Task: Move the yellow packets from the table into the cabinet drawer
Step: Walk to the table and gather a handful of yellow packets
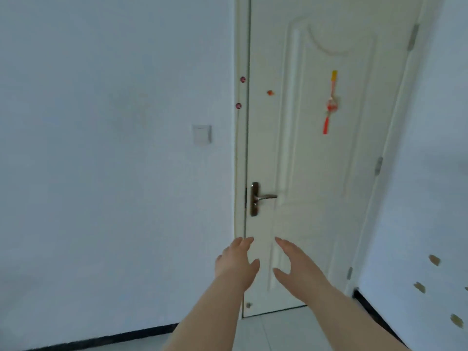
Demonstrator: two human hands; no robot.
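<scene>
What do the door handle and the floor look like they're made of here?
Door handle: seemingly metal, with a brushed silvery lever on a darker bronze-toned backplate and a slight sheen. Floor: probably glazed pale tile, since a faint joint line and soft reflection show, though blur leaves this uncertain.

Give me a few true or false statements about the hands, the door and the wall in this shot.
1. Both hands, left and right, are empty. True.
2. The door stands wide open. False: it is shut.
3. A red tassel hangs on the door. True.
4. The right hand grips the handle. False: it is below the handle, not touching.
5. A switch sits on the wall left of the door. True.
</scene>
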